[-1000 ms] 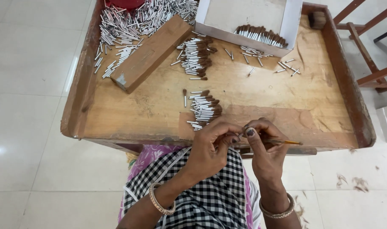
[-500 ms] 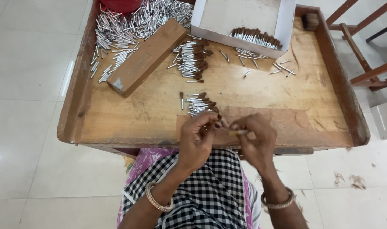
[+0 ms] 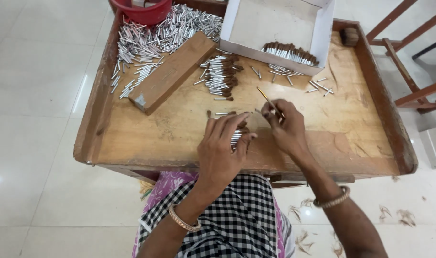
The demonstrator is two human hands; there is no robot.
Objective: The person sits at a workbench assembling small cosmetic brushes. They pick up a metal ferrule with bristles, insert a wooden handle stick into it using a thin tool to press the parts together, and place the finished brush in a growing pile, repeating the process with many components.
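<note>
Head view: a thin yellow stick (image 3: pixel 265 98) is being pinched in the clenched grip of the right hand (image 3: pixel 285 129), its free end slanting up and away from the fingers. A small bundle of silver tubes with brown tips (image 3: pixel 234 138) is being covered by the left hand (image 3: pixel 221 150), fingers curled down over it; whether the bundle is being grasped or only pressed cannot be told. Both hands are being held over the wooden worktop (image 3: pixel 170 129), near its front edge. Beyond the hands, a loose pile of tipped tubes (image 3: pixel 221 76) is lying beside a wooden block (image 3: pixel 172 71). Further back on the worktop, a white box (image 3: pixel 275 24) is holding a row of tubes, and bare silver tubes (image 3: pixel 156 40) are heaped beside a red bowl (image 3: pixel 141 10).
</note>
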